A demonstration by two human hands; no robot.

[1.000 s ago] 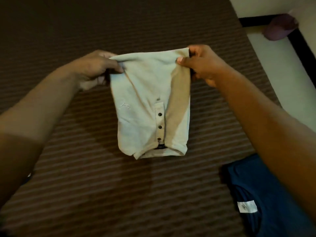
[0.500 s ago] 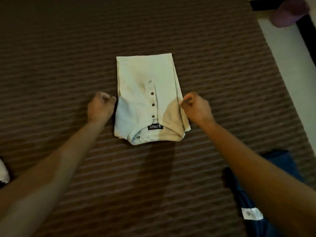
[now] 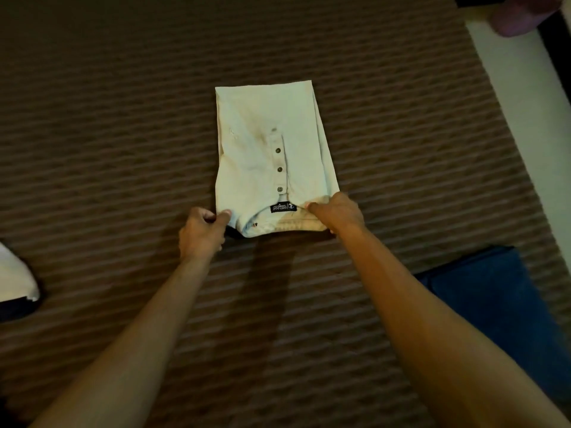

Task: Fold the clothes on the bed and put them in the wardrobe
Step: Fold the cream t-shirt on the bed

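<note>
The left hand (image 3: 202, 233) pinches the near left corner of a folded cream polo shirt (image 3: 265, 143), thumb on top of the cloth and the other fingers curled under its edge. The right hand (image 3: 338, 213) grips the near right corner at the collar, fingers curled over the fabric. The shirt lies flat on the bed's brown striped cover (image 3: 123, 118), folded into a narrow rectangle with its collar end toward the person, the button placket (image 3: 279, 168) facing up with three dark buttons and a black neck label (image 3: 283, 207) showing between the two hands. A folded navy garment (image 3: 488, 304) lies on the cover near the right forearm, apart from the shirt. At the left edge a white and dark cloth (image 3: 15, 282) is partly in view. Beyond the bed's right side runs a pale floor (image 3: 531, 103), with a blurred purple object (image 3: 522, 13) at the top corner.
</note>
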